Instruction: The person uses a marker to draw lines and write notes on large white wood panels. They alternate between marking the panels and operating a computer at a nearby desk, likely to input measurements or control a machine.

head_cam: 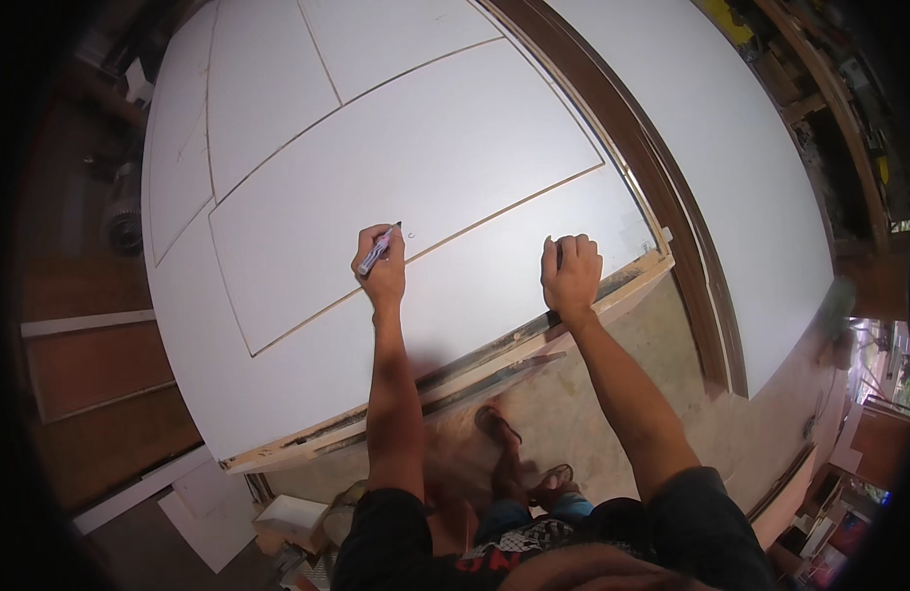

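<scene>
A large white panel (425, 162) lies before me, crossed by thin brown grooves or lines that mark out rectangles. My left hand (382, 258) rests on it, closed around a marker pen (375, 250) whose dark tip points up and away to the right. Just right of that tip is a small curved mark (411, 235) on the white surface. My right hand (572, 270) is set down near the panel's near right edge, its fingers curled around a small dark object (559, 253) that is mostly hidden, perhaps the pen's cap.
Worn wooden edging (632, 277) runs along the panel's near side. Brown boards (647, 148) and a second white panel (728, 148) stand at the right. A motor-like machine (124, 221) is at the left. Near my feet, a white box (292, 521) sits at lower left.
</scene>
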Motion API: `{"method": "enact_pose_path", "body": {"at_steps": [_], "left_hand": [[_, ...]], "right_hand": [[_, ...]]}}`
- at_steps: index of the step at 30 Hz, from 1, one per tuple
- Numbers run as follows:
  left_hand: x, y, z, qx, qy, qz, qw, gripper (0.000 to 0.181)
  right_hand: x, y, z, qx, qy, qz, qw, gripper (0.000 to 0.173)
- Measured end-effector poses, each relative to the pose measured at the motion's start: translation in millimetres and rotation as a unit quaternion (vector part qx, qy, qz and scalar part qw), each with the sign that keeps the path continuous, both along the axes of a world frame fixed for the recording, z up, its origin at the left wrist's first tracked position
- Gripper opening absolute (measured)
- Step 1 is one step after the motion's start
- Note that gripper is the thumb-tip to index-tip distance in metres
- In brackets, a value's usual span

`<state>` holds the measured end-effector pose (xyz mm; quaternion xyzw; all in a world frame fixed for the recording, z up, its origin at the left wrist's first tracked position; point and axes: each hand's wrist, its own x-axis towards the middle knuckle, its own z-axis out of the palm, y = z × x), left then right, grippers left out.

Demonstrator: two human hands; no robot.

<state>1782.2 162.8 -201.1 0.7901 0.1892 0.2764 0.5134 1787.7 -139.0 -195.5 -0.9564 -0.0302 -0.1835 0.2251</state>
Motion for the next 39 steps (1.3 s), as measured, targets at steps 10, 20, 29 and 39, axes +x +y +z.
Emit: {"method": "enact_pose_path", "body": {"at_steps": [10, 20, 29, 39], "left_hand": [[-5.5, -8.3, 8.6, -0.009, 0.026, 0.027, 0.999, 0.018], [-5.9, -0.5, 0.0, 0.018, 0.074, 0.004, 0.997, 0.019], [-4.6, -5.3, 5.9, 0.062, 0.063, -0.006, 0.996, 0.021], [-0.3, 1.5, 0.4, -0.065, 0.059, -0.033, 0.996, 0.015]], "right_hand": [[0.5, -2.0, -0.1, -0.003, -0.003, -0.008, 1.000, 0.020], [0.4, -0.9, -2.6, -0.002, -0.025, 0.007, 1.000, 0.018], [0.2, -2.3, -4.6, 0.000, -0.018, 0.000, 1.000, 0.020], [0.0, -2.4, -5.9, -0.008, -0.010, -0.006, 1.000, 0.020]]}}
